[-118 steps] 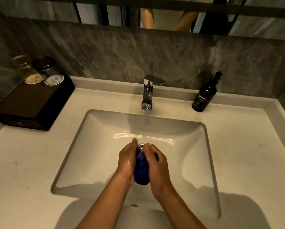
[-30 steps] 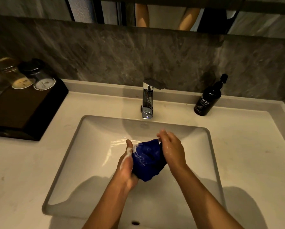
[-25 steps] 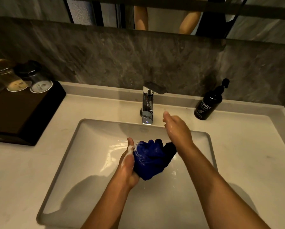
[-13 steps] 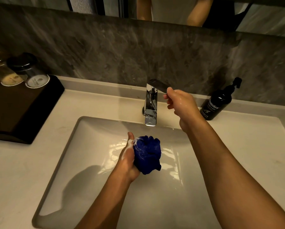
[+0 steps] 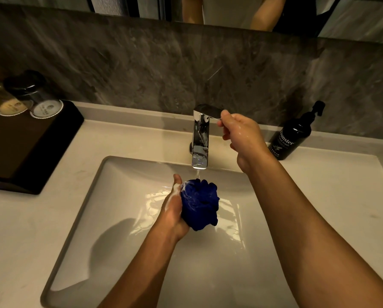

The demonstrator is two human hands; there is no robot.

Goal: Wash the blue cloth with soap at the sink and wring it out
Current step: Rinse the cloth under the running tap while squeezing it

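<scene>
Head view: rinsing step, by the look of it. Left hand [image 5: 173, 210] clamped round soapy blue cloth [image 5: 200, 203] over sink [image 5: 92, 192] middle, under tap [image 5: 200, 138] stream; right hand [image 5: 241, 134] pinching tap lever. Next: rinse, then wring two-handed.

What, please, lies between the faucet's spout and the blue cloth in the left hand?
In the head view, only a thin stream of water runs from the faucet spout to the blue cloth held in the left hand.
</scene>
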